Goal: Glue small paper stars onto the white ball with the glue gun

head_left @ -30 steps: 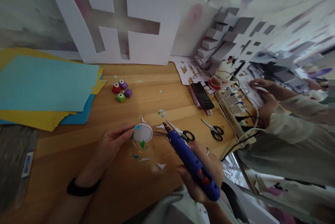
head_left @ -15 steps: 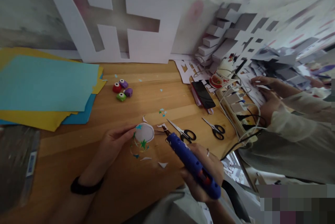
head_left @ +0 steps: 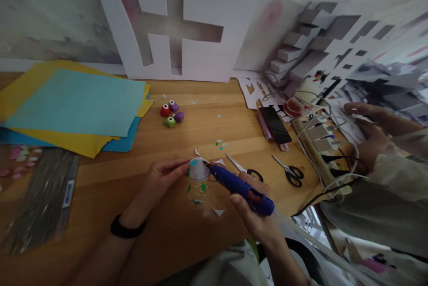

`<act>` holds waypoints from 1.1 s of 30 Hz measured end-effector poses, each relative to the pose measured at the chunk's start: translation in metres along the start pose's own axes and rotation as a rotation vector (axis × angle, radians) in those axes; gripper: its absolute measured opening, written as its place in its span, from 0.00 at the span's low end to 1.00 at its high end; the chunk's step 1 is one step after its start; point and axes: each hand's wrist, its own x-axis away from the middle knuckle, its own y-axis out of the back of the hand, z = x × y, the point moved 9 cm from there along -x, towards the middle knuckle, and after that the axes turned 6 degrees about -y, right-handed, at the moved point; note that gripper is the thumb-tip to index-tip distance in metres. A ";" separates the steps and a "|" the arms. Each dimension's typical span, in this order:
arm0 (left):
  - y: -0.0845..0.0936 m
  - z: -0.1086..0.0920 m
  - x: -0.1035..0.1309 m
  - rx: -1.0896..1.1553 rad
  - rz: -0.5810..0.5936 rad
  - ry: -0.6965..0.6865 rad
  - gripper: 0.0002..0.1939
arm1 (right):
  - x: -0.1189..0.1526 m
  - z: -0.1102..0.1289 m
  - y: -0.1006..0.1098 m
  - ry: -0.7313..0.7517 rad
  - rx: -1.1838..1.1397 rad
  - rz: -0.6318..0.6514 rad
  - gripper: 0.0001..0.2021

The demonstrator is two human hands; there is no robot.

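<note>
Between the thumb and fingers of my left hand (head_left: pixel 169 176) is a small white paper disc (head_left: pixel 199 171) with blue and green stars at its edge. Below the disc, thin rings with green and blue stars (head_left: pixel 202 187) hang or lie; I cannot tell which. My right hand (head_left: pixel 252 214) is wrapped round a blue glue gun (head_left: pixel 242 188), whose dark nozzle is at the disc's right edge. A pair of scissors (head_left: pixel 245 167) lies partly hidden behind the glue gun. White paper scraps (head_left: pixel 218 211) and several tiny stars (head_left: pixel 220 143) are scattered close by.
Coloured paper sheets (head_left: pixel 76 103) lie at the left, above a clear packet (head_left: pixel 43 196). Small toy-like pieces (head_left: pixel 170 122) stand mid-table. At the right are more scissors (head_left: pixel 290 172), a phone (head_left: pixel 276 124), a paper cup (head_left: pixel 299 104), a power strip (head_left: pixel 309 147) with cables, and another person's hands (head_left: pixel 372 130).
The glue gun's nozzle has come left to the disc's edge, and the gun lies flatter. The whole view has shifted, so table things appear farther right.
</note>
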 end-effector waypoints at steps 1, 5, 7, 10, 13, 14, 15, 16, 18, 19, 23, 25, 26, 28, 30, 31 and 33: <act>0.000 0.000 0.000 0.001 0.001 0.002 0.13 | 0.000 -0.001 -0.001 -0.004 0.010 0.003 0.23; 0.000 0.003 0.000 0.022 -0.001 0.000 0.13 | 0.000 -0.002 0.000 -0.004 0.046 -0.006 0.23; 0.001 0.004 0.000 0.027 0.004 0.001 0.13 | 0.000 -0.001 0.001 0.001 0.065 -0.016 0.23; 0.001 0.005 0.000 0.021 0.006 -0.006 0.12 | -0.001 0.000 0.001 0.003 0.087 -0.013 0.23; 0.002 0.005 0.000 0.019 0.000 0.003 0.12 | -0.002 0.003 0.002 0.023 0.098 -0.019 0.23; 0.002 0.005 0.000 0.023 -0.002 0.009 0.12 | -0.001 0.004 0.002 0.031 0.107 -0.017 0.23; 0.001 0.006 0.000 0.030 -0.002 0.016 0.13 | -0.001 0.004 0.001 0.040 0.114 -0.014 0.23; 0.001 0.006 0.000 0.043 -0.001 0.022 0.13 | -0.001 0.004 0.000 0.044 0.121 -0.008 0.22; -0.001 0.007 0.001 0.071 0.000 0.038 0.14 | 0.000 0.005 0.000 0.059 0.136 -0.008 0.22; -0.001 0.008 0.001 0.081 -0.002 0.047 0.14 | 0.000 0.005 0.001 0.066 0.142 -0.015 0.22; 0.001 0.009 0.001 0.081 -0.023 0.055 0.16 | 0.001 0.005 0.003 0.077 0.167 -0.030 0.22; 0.001 0.009 0.001 0.083 -0.027 0.050 0.17 | 0.002 0.004 0.002 0.082 0.169 -0.021 0.21; 0.001 0.009 0.001 0.086 -0.030 0.051 0.17 | 0.002 0.005 0.003 0.091 0.165 -0.023 0.21; 0.001 0.009 0.001 0.099 -0.036 0.053 0.16 | 0.003 0.005 0.001 0.097 0.159 -0.007 0.20; 0.001 0.008 0.001 0.113 -0.039 0.046 0.14 | 0.003 0.003 -0.001 0.081 0.160 0.018 0.19; 0.001 0.008 0.001 0.116 -0.038 0.040 0.13 | 0.003 0.002 -0.002 0.064 0.160 0.027 0.18; 0.000 0.006 0.001 0.120 -0.029 0.028 0.12 | 0.003 -0.001 -0.002 0.030 0.143 0.036 0.18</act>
